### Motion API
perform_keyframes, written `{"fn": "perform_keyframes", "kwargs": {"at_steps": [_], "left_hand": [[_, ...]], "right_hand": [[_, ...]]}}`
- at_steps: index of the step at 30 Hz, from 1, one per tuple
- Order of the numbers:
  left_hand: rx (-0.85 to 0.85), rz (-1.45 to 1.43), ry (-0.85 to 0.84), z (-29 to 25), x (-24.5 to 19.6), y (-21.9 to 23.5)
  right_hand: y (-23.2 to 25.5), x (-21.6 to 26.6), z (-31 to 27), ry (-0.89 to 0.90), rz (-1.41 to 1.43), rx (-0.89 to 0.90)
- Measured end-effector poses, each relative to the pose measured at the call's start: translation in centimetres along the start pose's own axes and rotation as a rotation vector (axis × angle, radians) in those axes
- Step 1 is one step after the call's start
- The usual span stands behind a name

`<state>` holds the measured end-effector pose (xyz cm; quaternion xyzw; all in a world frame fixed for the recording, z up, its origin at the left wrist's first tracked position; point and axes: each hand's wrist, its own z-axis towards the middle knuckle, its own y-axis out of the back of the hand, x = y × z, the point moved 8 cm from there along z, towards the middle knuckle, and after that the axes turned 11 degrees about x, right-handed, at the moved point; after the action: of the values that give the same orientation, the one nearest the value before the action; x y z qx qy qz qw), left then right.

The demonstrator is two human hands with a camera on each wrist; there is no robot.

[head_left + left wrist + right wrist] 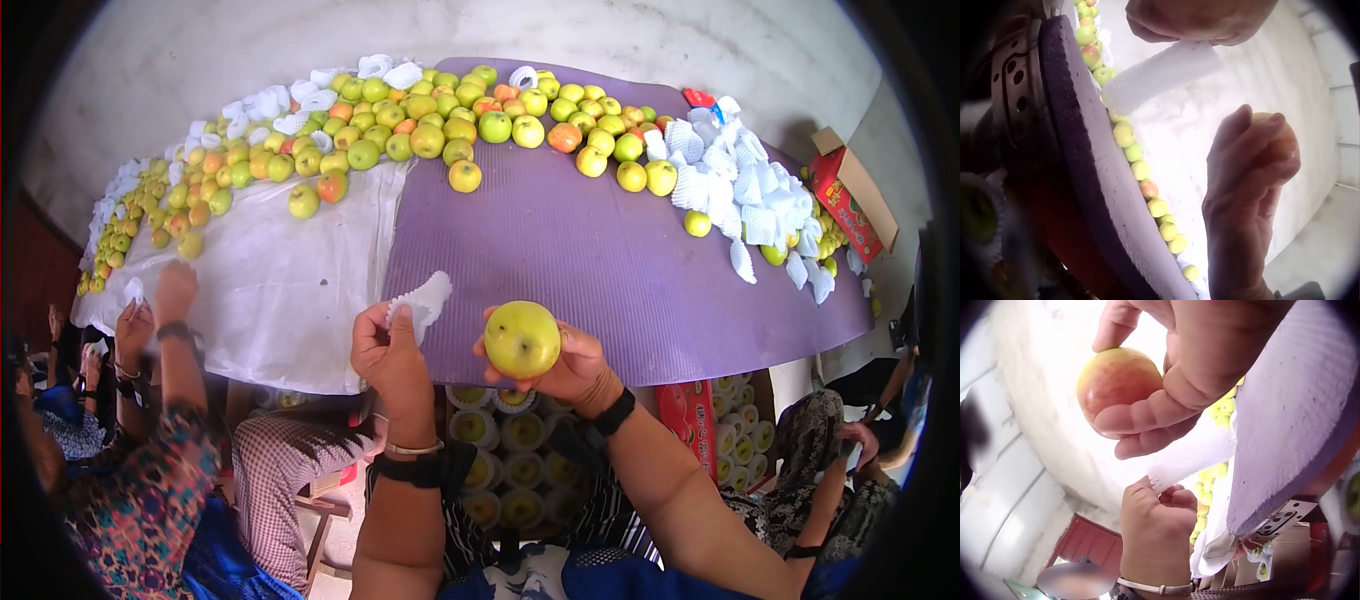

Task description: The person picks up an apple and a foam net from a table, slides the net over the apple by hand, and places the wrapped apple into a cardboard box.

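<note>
My right hand (pixel 572 368) grips a yellow-green apple (pixel 522 340) over the near edge of the table; the right wrist view shows this apple's reddish side between thumb and fingers. To its left, my left hand (pixel 393 358) pinches a white foam net sleeve (pixel 425 303) between thumb and fingers. The foam sleeve (pixel 1194 456) sticks out from the left hand as a flattened tube, apart from the apple. Both hands are raised above the purple ribbed mat (pixel 600 270).
Many apples (pixel 430 140) lie heaped along the table's far side. White foam sleeves (pixel 715 165) pile up at the right. Below the table edge stands a box of sleeved apples (pixel 522 432). Another person's hand (pixel 176 290) works at the left; more people sit on both sides.
</note>
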<state>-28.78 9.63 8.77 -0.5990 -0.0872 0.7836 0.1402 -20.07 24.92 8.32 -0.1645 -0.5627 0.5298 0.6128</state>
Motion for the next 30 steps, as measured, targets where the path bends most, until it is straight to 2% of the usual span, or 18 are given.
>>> {"fn": "perform_keyframes", "kwargs": {"at_steps": [2,4,5,7,8,10,11,13,14,16,19,20,22,23,25,26,28,30], "left_hand": [[0.012,-0.031,0.022,-0.1,0.3,-0.3],[0.024,-0.059,0.042,0.0,0.6,-0.4],[0.024,-0.096,0.056,0.0,0.9,-0.4],[0.028,-0.132,0.071,-0.1,1.2,-0.4],[0.02,-0.101,0.064,-0.1,1.3,-0.3],[0.014,-0.072,0.059,-0.1,1.3,-0.3],[0.006,-0.058,0.052,-0.1,1.3,-0.3],[0.001,-0.044,0.047,-0.1,1.2,-0.3],[-0.001,-0.021,0.062,-0.1,1.2,-0.3],[-0.001,0.002,0.08,-0.1,1.1,-0.3],[0.011,-0.07,0.125,-0.3,1.5,-0.4],[0.02,-0.089,0.114,-0.2,1.8,-0.3],[0.028,-0.108,0.103,-0.2,2.0,-0.4],[0.008,-0.051,0.083,-0.2,1.8,-0.4],[-0.021,0.01,0.059,-0.3,1.5,-0.5],[-0.016,-0.003,0.092,-0.5,1.6,-0.7],[-0.02,-0.011,0.119,-0.6,1.8,-0.8],[0.009,0.097,0.138,-0.7,2.2,-1.0]], "right_hand": [[-0.1,0.0,0.0,-0.017,-0.029,0.002],[0.9,1.0,-0.4,0.062,-0.237,-0.135],[0.6,1.1,-0.3,0.063,-0.235,-0.134],[0.7,2.3,-0.9,0.089,-0.455,-0.328],[0.8,2.4,-1.0,0.092,-0.455,-0.33],[1.1,3.4,-1.4,0.113,-0.756,-0.442],[1.3,3.4,-1.5,0.115,-0.757,-0.445],[0.9,4.1,-1.8,0.133,-1.099,-0.5],[0.9,4.2,-1.8,0.134,-1.098,-0.504],[-0.4,5.0,-1.8,0.139,-1.546,-0.515],[-1.5,5.3,-1.8,0.156,-1.725,-0.545],[-1.3,5.2,-1.8,0.157,-1.725,-0.545],[0.6,4.7,-2.2,0.141,-1.369,-0.573],[0.5,4.7,-2.2,0.142,-1.37,-0.57],[1.7,2.8,-1.8,0.085,-0.582,-0.461],[1.2,2.7,-1.8,0.08,-0.579,-0.453],[0.1,2.0,-1.4,0.115,-0.36,-0.334],[-0.1,1.3,-1.3,0.075,-0.338,-0.29]]}}
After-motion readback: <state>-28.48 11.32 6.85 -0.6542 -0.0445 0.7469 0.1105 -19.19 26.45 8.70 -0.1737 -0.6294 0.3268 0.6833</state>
